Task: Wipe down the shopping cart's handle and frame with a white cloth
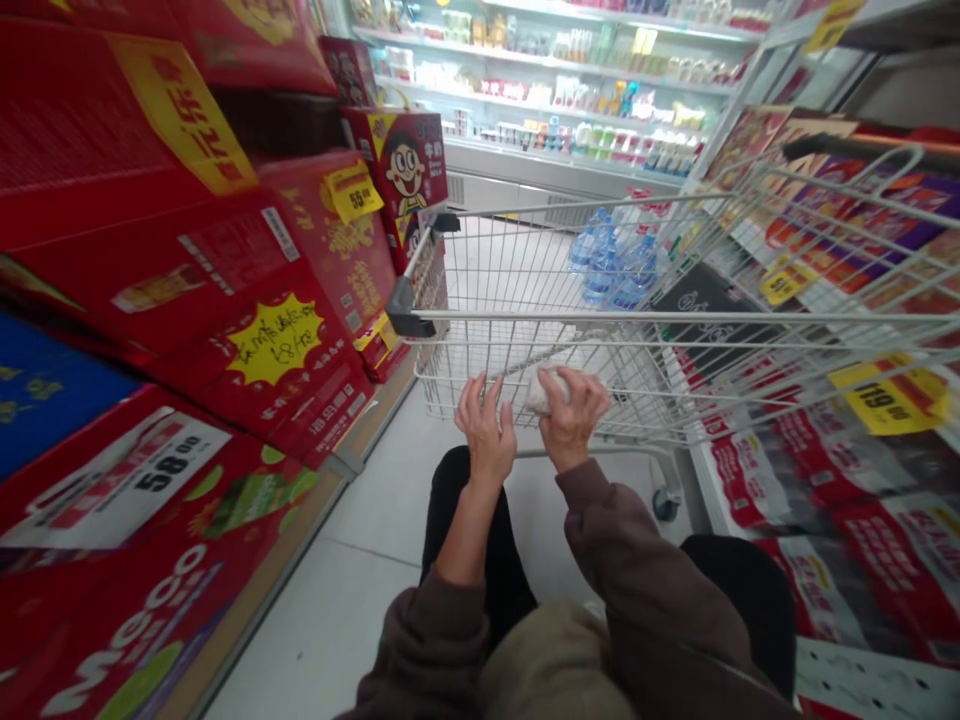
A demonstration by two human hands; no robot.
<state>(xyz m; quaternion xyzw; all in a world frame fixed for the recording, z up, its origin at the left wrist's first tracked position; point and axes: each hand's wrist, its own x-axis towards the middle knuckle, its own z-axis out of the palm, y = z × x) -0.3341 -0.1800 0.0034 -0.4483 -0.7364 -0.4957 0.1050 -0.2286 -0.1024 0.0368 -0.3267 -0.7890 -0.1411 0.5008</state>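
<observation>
A wire shopping cart (510, 316) stands crosswise in front of me, with dark plastic corner pieces at its left end. My right hand (574, 415) holds a crumpled whitish cloth (537, 392) against the lower wires of the cart's near side. Its fingers are bent over the cloth, and part of the cloth is hidden beneath them. To the left, my left hand (486, 432) is at the same lower wires, fingers apart and slightly curled, holding nothing. Whether its fingertips touch the wire I cannot tell.
Stacked red drink cartons (300, 350) line the left side. Behind the cart are large blue-tinted water bottles (606, 262) and a lit refrigerated shelf (555, 90). Shrink-wrapped red packs (810, 500) fill the right side. A caster (666, 503) shows under the cart, near my knees.
</observation>
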